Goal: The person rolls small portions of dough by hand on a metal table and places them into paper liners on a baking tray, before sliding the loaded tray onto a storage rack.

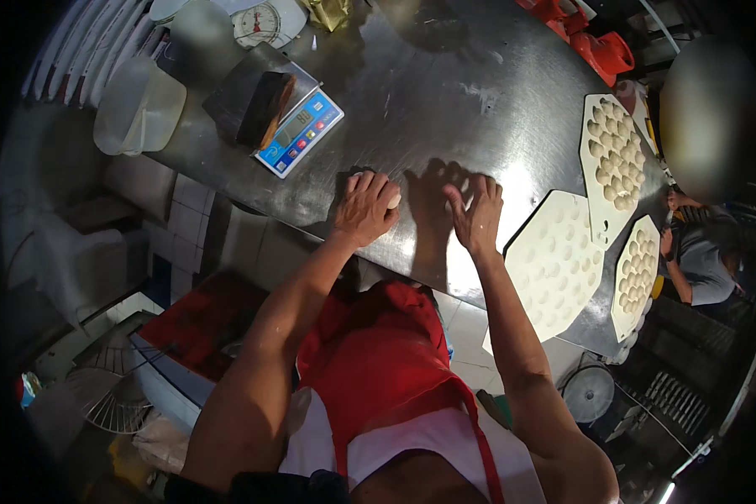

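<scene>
- Cupping a dough ball [394,202] on the desk [445,92] under the left hand [366,207], fingers curled
- Holding nothing in the right hand [478,217], fingers loosely spread
- With a scale [304,136] ahead-left of both hands, a board [556,202] to their right

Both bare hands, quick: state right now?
Left hand: closed over a pale, rounded dough piece on the grey steel table.
Right hand: open, nothing visible in it.

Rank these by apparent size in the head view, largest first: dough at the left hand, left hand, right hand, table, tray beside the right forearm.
1. Table
2. Tray
3. Left hand and right hand: too alike to rank
4. Dough, partly hidden
</scene>
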### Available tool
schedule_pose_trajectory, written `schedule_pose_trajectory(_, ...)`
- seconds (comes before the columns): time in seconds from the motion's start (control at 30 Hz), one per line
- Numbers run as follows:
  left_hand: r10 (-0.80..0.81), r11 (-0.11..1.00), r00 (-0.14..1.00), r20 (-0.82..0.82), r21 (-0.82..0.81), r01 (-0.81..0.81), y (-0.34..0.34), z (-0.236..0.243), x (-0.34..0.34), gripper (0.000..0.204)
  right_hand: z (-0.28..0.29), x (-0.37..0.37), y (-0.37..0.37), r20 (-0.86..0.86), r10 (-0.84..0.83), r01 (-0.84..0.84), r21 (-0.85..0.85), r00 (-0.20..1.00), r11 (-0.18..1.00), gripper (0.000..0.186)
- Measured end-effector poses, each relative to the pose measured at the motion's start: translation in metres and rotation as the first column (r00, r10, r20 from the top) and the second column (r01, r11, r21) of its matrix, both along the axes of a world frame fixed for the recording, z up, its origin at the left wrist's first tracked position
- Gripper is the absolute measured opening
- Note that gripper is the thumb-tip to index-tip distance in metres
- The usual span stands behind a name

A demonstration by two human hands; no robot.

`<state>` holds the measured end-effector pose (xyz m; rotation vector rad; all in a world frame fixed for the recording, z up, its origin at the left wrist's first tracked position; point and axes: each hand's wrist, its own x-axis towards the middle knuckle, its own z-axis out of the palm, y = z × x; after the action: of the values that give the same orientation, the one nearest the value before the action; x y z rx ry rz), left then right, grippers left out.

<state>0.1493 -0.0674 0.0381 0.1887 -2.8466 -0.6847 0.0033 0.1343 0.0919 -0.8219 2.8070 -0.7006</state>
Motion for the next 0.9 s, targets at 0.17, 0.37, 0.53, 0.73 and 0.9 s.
schedule_pose_trajectory(0.17, -0.041, 0.999, 0.999, 0.005, 0.016, 0.041, -0.008, 0.004, -0.008, 0.036, -0.045, -0.018, -0.025, -0.307, 0.017, 0.004, 0.067, 0.952, 0.998, 0.086)
schedule_pose_trajectory(0.37, -0.089, 0.996, 0.996, -0.025, -0.009, 0.089, -0.004, 0.012, -0.027, 0.034, -0.082, -0.019, -0.010, -0.176, -0.046, 0.039, -0.045, 0.983, 0.998, 0.088)
schedule_pose_trajectory(0.53, 0.093, 0.988, 0.995, -0.020, -0.120, -0.095, -0.033, 0.030, -0.059, 0.039, -0.031, 0.030, -0.007, 0.066, 0.145, -0.148, 0.044, 0.987, 0.988, 0.039)
schedule_pose_trajectory(0.73, -0.007, 0.958, 0.999, -0.038, -0.288, -0.004, 0.044, 0.063, -0.114, 0.060, 0.017, 0.057, 0.115, 0.255, -0.069, 0.157, -0.345, 0.965, 0.925, 0.043)
schedule_pose_trajectory(0.9, -0.531, 0.359, 0.777, 0.338, 0.920, -0.154, 0.240, 0.079, -0.061, 0.039, 0.058, 0.095, 0.251, 0.429, -0.017, 0.255, -0.505, 0.903, 0.825, 0.055)
